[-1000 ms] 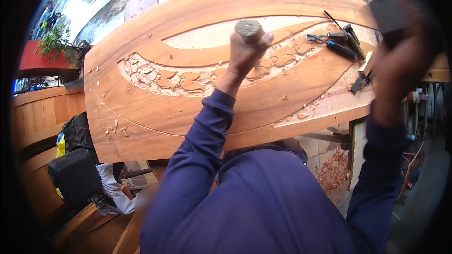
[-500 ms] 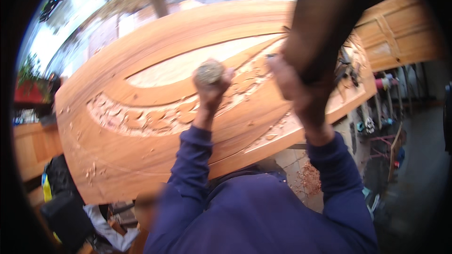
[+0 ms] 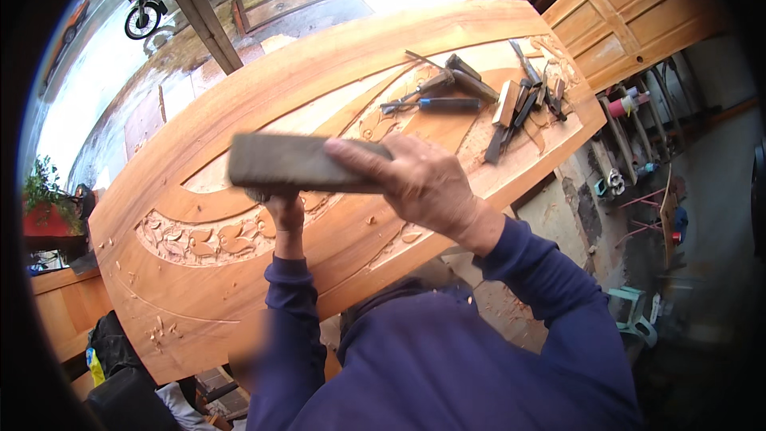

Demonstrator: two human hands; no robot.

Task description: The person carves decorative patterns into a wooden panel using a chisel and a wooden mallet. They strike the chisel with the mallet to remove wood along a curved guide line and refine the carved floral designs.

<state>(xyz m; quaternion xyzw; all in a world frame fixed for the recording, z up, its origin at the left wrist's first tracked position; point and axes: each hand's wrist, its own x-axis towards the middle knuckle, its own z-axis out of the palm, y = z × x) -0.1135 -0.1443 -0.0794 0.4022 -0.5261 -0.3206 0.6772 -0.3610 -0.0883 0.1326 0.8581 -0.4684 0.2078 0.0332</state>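
Note:
My right hand point(image 3: 435, 187) is closed around a block-shaped wooden mallet point(image 3: 307, 164), held level over my left hand point(image 3: 287, 214). That left hand is a fist set on the carved band of a large wooden panel point(image 3: 199, 311). It grips a chisel by its round handle, and the mallet's head covers nearly all of the handle. Whether mallet and handle touch cannot be seen. The chisel's blade is hidden too. Leaf-like relief carving point(image 3: 211, 241) curves along the panel to the left of my fist.
On the panel's right part lie several chisels point(image 3: 523, 108) and a blue-handled tool point(image 3: 448, 104). Wood shavings point(image 3: 159, 331) dot the near left corner. Another panelled wooden door point(image 3: 630, 12) is at the far right. A post point(image 3: 195, 8) rises beyond the far edge, near a parked motorcycle point(image 3: 144, 16).
My right hand has swung the mallet from raised at the upper right down and left over my left fist. The left hand keeps its hold on the chisel. The whole view has shifted.

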